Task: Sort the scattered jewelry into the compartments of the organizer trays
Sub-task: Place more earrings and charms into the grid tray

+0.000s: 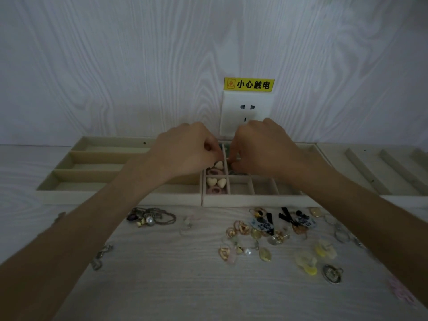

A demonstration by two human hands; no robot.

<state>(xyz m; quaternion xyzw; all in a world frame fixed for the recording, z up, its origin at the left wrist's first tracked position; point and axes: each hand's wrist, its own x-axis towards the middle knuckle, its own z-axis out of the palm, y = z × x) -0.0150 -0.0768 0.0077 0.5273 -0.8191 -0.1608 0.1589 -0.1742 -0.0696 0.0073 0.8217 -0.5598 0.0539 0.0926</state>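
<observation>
Hands' fingers [216,151] pinched together over grid tray [254,200], grasped item hidden

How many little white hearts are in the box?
3 white hearts: two side by side in the near-left compartment, one in the compartment behind, by the left hand. More may hide under it.

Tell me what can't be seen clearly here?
- What the fingers pinch: hidden by the left hand and right hand, head view.
- Middle tray's rear compartments: covered by both hands.
- Right tray: cut off by the frame edge.
- Pink item: blurred.
</observation>
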